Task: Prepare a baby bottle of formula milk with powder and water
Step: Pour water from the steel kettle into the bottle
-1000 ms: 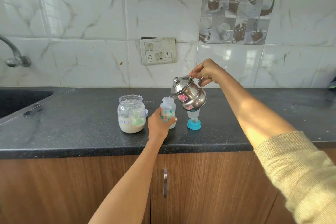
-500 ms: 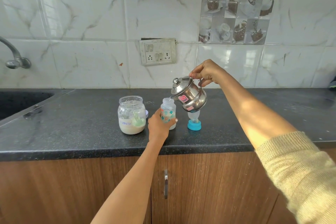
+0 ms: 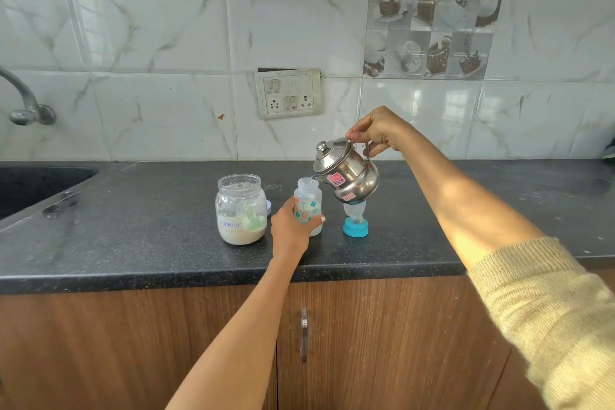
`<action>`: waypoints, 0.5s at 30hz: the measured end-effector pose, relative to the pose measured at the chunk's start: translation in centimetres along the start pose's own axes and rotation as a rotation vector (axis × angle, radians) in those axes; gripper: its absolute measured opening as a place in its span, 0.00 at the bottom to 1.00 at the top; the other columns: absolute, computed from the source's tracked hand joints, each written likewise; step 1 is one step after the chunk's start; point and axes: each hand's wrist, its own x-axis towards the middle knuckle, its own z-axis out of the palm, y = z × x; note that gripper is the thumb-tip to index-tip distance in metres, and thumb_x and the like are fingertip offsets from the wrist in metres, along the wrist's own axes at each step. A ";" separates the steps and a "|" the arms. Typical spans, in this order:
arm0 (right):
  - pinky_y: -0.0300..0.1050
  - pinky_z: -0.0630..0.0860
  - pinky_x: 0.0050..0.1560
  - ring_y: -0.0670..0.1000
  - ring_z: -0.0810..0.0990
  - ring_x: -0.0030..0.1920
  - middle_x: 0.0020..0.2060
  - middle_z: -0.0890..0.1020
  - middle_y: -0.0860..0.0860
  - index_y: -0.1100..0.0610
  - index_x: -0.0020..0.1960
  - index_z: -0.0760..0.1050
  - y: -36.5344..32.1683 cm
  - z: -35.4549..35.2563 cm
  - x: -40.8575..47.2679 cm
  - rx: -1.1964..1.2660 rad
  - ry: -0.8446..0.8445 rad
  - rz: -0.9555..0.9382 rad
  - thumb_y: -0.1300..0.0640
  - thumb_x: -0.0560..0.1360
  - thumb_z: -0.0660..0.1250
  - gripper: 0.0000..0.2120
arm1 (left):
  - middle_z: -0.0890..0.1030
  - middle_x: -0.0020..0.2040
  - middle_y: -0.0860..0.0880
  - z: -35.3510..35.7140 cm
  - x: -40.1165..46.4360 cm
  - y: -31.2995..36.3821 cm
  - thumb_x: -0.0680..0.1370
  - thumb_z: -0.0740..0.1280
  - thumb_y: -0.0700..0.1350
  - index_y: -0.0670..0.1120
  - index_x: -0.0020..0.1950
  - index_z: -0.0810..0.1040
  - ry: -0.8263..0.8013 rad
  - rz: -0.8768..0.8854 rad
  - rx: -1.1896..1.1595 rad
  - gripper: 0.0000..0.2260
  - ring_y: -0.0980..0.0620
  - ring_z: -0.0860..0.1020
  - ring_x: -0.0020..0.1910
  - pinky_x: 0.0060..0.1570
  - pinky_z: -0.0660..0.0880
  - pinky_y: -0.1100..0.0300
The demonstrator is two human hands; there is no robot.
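Bottle (image 3: 308, 205) upright in left hand's (image 3: 290, 230) wrap, near counter edge (image 3: 199, 280); right hand (image 3: 379, 130) clamped on tilted kettle (image 3: 347, 178).

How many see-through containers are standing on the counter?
2: a formula jar holding powder and a green scoop, on the left, and an open baby bottle beside it, steadied by the left hand. Others may be hidden.

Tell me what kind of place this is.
Most likely a home kitchen: a dark stone counter with a sink and wall tap, a tiled wall, and wooden cabinets below.
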 end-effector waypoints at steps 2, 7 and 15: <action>0.49 0.79 0.49 0.57 0.80 0.38 0.56 0.81 0.60 0.62 0.57 0.79 -0.1 0.0 0.0 -0.004 0.002 -0.002 0.63 0.72 0.70 0.14 | 0.77 0.63 0.46 0.0 0.0 0.0 0.70 0.74 0.47 0.44 0.66 0.71 0.000 -0.002 0.003 0.26 0.48 0.75 0.63 0.60 0.72 0.56; 0.49 0.79 0.49 0.55 0.79 0.36 0.55 0.81 0.60 0.62 0.57 0.80 -0.1 -0.1 0.1 -0.007 0.004 -0.006 0.63 0.72 0.70 0.13 | 0.77 0.64 0.46 0.0 0.0 0.0 0.70 0.74 0.46 0.44 0.66 0.71 -0.004 -0.005 -0.002 0.26 0.48 0.74 0.63 0.60 0.71 0.56; 0.49 0.79 0.48 0.55 0.79 0.35 0.55 0.81 0.60 0.62 0.57 0.80 -0.2 0.0 0.1 -0.007 0.002 -0.001 0.63 0.72 0.70 0.13 | 0.77 0.64 0.46 0.1 0.1 -0.1 0.70 0.74 0.47 0.44 0.67 0.71 0.000 -0.013 0.011 0.27 0.48 0.74 0.64 0.61 0.71 0.54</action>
